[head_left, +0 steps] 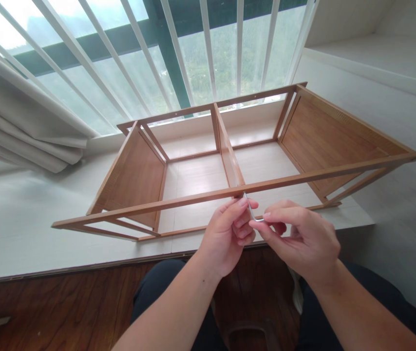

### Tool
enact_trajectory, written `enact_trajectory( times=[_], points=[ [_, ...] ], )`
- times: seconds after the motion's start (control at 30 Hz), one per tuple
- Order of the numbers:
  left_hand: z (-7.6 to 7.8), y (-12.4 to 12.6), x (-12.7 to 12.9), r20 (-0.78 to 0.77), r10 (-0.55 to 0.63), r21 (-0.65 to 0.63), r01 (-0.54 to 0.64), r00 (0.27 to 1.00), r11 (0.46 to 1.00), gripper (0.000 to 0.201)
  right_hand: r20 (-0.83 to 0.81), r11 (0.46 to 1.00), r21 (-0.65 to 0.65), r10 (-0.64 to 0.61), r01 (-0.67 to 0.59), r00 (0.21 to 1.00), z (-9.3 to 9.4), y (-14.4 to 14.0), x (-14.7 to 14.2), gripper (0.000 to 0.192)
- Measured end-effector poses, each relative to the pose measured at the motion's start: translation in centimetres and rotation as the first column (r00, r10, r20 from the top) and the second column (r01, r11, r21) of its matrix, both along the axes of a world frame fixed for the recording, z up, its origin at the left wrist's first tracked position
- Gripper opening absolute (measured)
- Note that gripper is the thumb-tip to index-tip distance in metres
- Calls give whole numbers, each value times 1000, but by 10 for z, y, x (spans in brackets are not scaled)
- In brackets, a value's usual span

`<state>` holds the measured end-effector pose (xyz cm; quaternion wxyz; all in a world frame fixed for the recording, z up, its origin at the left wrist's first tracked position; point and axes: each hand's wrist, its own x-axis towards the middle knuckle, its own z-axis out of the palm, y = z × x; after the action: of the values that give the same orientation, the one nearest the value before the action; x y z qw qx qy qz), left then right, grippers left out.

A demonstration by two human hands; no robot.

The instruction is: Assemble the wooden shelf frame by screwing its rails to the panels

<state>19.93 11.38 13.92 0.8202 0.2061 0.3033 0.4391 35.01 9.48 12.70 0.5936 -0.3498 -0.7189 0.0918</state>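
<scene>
Under the shelf frame [230, 190] rail, both hands [262, 231] pinching a hex key [251, 210].

The wooden frame [230, 161] is warm brown with thin grain lines (the side boards look a bit darker). The little key [251, 210] is shiny silver. The ledge [21, 219] is white, the curtain [18, 131] pale grey, the floor [65, 302] dark reddish brown — streaky — and the window bars [208, 44] white

The shelf frame [230, 161] lies on the window ledge [28, 214], window bars [208, 48] at twelve o'clock behind it, curtain [21, 131] at ten o'clock, both hands at six.
</scene>
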Motion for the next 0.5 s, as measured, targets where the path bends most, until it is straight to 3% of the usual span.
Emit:
enact_trajectory(
  times=[0.5],
  points=[
    [0, -1, 0, -7, 7, -6, -7, 1000, 1000, 28, 16, 998, -25, -65, 66, 998, -2, -3, -3, 26]
  ],
)
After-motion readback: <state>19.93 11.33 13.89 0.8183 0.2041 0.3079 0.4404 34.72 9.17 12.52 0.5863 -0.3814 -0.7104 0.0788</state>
